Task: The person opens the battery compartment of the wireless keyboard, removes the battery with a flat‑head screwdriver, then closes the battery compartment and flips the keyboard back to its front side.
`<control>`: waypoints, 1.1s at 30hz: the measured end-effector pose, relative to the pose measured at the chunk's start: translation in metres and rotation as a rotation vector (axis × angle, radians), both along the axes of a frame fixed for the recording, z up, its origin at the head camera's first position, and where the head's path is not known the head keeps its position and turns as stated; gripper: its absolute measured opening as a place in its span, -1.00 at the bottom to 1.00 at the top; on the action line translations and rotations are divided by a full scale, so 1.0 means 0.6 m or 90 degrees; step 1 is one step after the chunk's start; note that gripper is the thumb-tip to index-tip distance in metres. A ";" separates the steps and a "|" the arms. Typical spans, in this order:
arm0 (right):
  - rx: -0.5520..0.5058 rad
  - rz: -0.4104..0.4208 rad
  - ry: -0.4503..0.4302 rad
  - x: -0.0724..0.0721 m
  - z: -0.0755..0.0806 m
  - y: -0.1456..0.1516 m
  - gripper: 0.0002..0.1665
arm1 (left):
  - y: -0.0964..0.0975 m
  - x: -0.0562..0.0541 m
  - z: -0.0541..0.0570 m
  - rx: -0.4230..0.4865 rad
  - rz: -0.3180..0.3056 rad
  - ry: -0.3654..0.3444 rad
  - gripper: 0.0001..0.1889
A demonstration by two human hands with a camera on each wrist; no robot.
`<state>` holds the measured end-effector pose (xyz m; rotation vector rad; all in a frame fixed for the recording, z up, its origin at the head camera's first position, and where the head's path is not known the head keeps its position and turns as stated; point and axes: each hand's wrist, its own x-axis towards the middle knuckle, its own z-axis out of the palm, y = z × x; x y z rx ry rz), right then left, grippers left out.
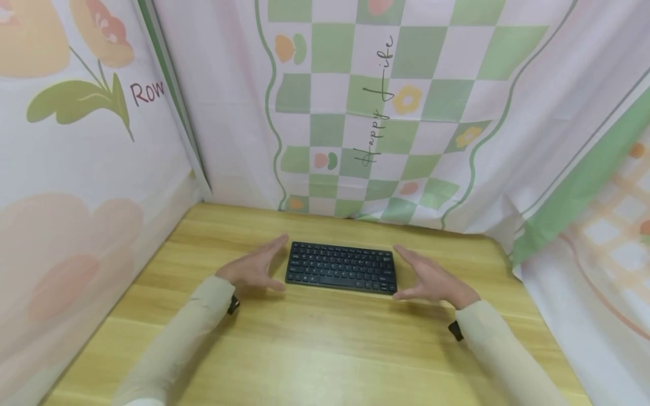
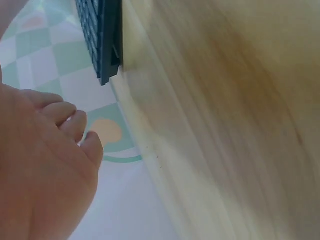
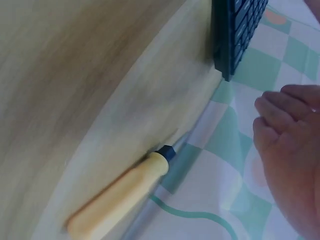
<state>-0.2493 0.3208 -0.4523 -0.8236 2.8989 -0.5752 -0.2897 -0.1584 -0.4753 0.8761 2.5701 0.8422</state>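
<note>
A black keyboard [image 1: 341,268] lies flat on the wooden table [image 1: 325,349], keys up, its long sides running across in front of the person and its space bar on the near side. It sits between the two hands, toward the back of the table.

At the far left hangs a white cloth [image 1: 96,175] printed with large peach flowers, green leaves and the letters "ROW". Next comes the left sleeve [image 1: 175,338], pale beige, with a small dark piece [image 1: 233,304] at the wrist. The left hand [image 1: 254,269] is just beside the keyboard's left end, thumb spread widely from the fingers, with nothing in its grip; the left wrist view shows a gap between them.

Behind the keyboard, a green-and-white checked cloth [image 1: 376,113] reads "Happy Life" down its middle.

The right hand [image 1: 431,279] mirrors the left at the other end, thumb and fingers wide apart, likewise holding nothing. The right wrist view also shows a yellow-handled tool [image 3: 120,195] with a dark collar on the table, apart from the keyboard; its tip is too blurred to say what kind it is. Farther right are the right sleeve [image 1: 508,355] and a green-banded curtain [image 1: 584,189].
</note>
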 end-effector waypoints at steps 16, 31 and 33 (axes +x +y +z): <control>-0.038 -0.032 -0.067 -0.046 -0.036 -0.004 0.68 | 0.035 -0.035 -0.023 -0.001 -0.014 -0.046 0.56; -0.041 -0.036 -0.084 -0.055 -0.051 -0.007 0.70 | 0.037 -0.052 -0.033 0.038 0.050 -0.075 0.47; -0.042 -0.036 -0.086 -0.057 -0.050 -0.008 0.69 | 0.038 -0.055 -0.034 0.049 0.055 -0.078 0.48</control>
